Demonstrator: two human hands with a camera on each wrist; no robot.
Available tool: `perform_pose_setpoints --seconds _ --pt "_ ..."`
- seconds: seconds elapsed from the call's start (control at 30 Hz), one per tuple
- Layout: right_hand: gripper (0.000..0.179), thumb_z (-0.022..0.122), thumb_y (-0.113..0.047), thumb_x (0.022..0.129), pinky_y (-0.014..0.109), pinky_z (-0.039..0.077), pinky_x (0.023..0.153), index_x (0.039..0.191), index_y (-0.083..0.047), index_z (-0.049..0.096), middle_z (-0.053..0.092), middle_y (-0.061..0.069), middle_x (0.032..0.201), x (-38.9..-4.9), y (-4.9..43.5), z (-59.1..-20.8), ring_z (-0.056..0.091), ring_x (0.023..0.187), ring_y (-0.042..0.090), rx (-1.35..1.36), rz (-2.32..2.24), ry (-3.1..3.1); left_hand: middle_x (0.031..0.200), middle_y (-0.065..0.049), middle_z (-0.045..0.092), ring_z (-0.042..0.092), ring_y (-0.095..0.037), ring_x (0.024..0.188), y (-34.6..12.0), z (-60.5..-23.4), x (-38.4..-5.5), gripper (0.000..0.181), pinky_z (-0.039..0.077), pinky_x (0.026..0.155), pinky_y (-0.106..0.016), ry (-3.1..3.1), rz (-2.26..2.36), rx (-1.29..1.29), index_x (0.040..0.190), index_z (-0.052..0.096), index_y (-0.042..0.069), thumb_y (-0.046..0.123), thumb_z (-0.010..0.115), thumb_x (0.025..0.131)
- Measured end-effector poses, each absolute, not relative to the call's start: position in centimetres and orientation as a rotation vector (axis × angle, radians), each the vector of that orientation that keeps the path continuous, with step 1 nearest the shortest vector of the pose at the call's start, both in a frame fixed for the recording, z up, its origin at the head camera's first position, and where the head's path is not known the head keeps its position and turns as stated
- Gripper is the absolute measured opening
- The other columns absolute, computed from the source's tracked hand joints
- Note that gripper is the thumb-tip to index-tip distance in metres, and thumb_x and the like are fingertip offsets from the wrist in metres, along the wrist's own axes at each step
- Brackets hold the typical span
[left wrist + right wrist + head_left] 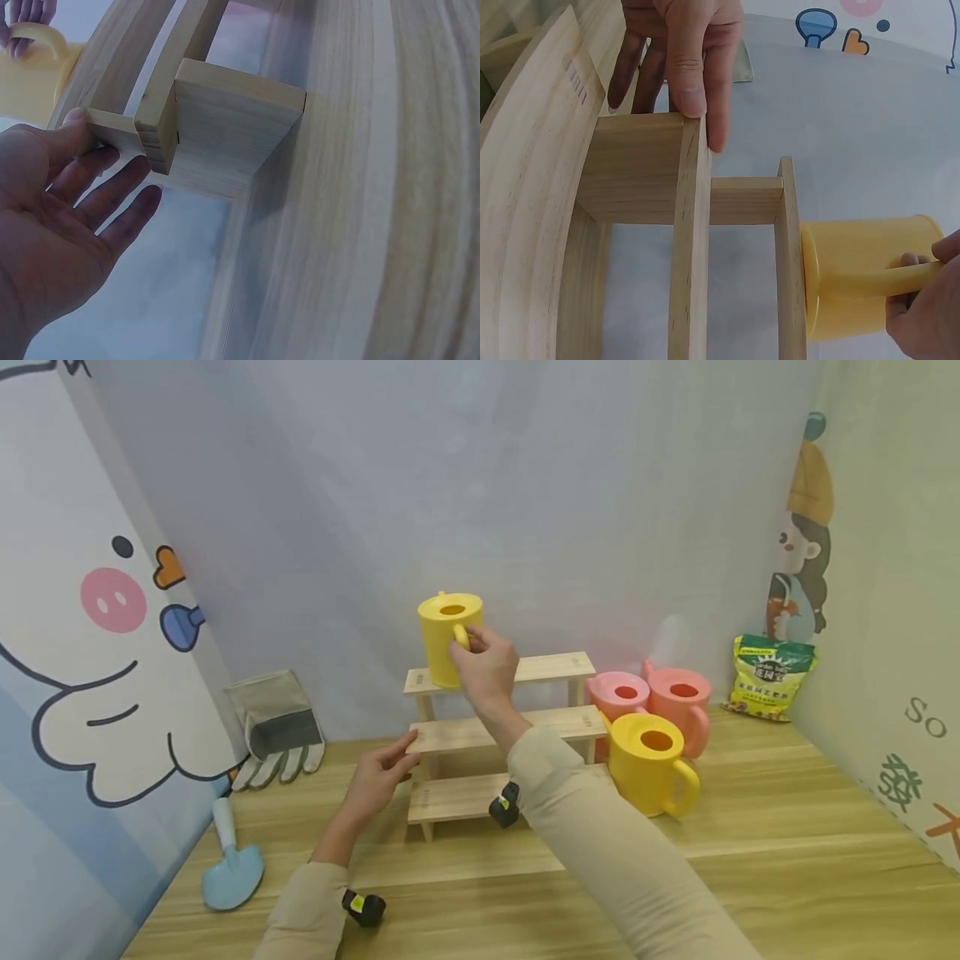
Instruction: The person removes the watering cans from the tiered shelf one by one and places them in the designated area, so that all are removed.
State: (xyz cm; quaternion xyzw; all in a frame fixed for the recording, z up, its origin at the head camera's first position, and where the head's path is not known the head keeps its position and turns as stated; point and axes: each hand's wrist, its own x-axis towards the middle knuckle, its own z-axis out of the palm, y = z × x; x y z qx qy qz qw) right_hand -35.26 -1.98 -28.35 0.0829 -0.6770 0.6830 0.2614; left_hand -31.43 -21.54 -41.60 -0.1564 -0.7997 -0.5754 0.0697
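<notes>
A yellow watering can (441, 647) sits upright at the left end of the top step of a three-step wooden stand (551, 668). My right hand (487, 670) grips its handle, with fingers curled round it; the right wrist view shows the can's base (814, 285) against the top board. My left hand (377, 781) pinches the left end of the middle step, thumb on one face and index finger on the other, as the left wrist view shows at the board (112, 124). Its other fingers are spread loosely below.
Right of the stand are another yellow watering can (637, 768) and two pink ones (678, 714). A fertiliser bag (772, 681) leans in the back right corner. On the left are a grey glove (277, 718) and a blue trowel (232, 872). A curtain wall (360, 568) rises behind.
</notes>
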Motion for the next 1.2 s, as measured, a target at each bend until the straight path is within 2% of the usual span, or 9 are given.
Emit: perform_pose_setpoints --seconds 0.1,0.27,0.37,0.5,0.77,1.2 --pt "0.029 0.070 -0.005 0.086 0.031 0.061 0.075 0.114 0.001 0.075 0.075 0.013 0.097 -35.4 -1.8 -28.5 0.072 0.088 0.023 0.203 1.865 -1.813 0.136 -0.023 0.058 0.060 -0.033 0.118 -21.5 -41.6 -31.4 0.048 0.053 0.096 -0.046 -2.409 -1.722 -0.457 0.146 0.049 0.002 0.016 0.061 0.102" --pt "0.027 0.077 -0.014 0.088 0.032 0.061 0.075 0.111 -0.001 0.077 0.075 0.011 0.096 -35.6 -1.6 -28.6 0.072 0.087 0.022 0.173 1.882 -1.791 0.136 -0.023 0.058 0.060 -0.032 0.118 -21.5 -41.6 -31.4 0.048 0.053 0.096 -0.045 -2.410 -1.717 -0.447 0.146 0.049 0.002 0.016 0.060 0.102" --pt "0.027 0.080 -0.018 0.087 0.033 0.061 0.074 0.108 -0.001 0.077 0.074 0.010 0.094 -35.6 -1.6 -28.5 0.071 0.085 0.021 0.158 1.889 -1.782 0.137 -0.023 0.057 0.060 -0.033 0.118 -21.6 -41.6 -31.5 0.048 0.052 0.097 -0.049 -2.403 -1.729 -0.452 0.146 0.049 0.002 0.016 0.061 0.102" --pt "0.023 0.079 -0.016 0.086 0.032 0.061 0.072 0.103 0.000 0.077 0.073 0.009 0.092 -35.5 -1.6 -28.3 0.071 0.084 0.021 0.125 1.897 -1.785 0.138 -0.023 0.056 0.060 -0.034 0.118 -21.6 -41.6 -31.5 0.048 0.050 0.098 -0.054 -2.392 -1.738 -0.457 0.146 0.049 0.002 0.016 0.061 0.102" --pt "0.014 0.078 -0.011 0.082 0.032 0.061 0.068 0.089 0.001 0.076 0.072 0.010 0.085 -35.3 -1.3 -27.6 0.070 0.079 0.023 0.016 1.903 -1.816 0.138 -0.022 0.057 0.061 -0.030 0.117 -21.5 -41.7 -31.5 0.048 0.052 0.096 -0.049 -2.407 -1.732 -0.449 0.146 0.049 0.002 0.015 0.061 0.102" --pt "0.013 0.075 -0.013 0.084 0.032 0.060 0.069 0.090 0.000 0.075 0.071 0.009 0.086 -35.4 -1.0 -27.8 0.068 0.080 0.022 0.063 1.874 -1.833 0.134 -0.023 0.059 0.064 -0.022 0.112 -21.6 -41.8 -31.5 0.048 0.054 0.095 -0.046 -2.398 -1.735 -0.454 0.146 0.050 0.002 0.015 0.062 0.101"
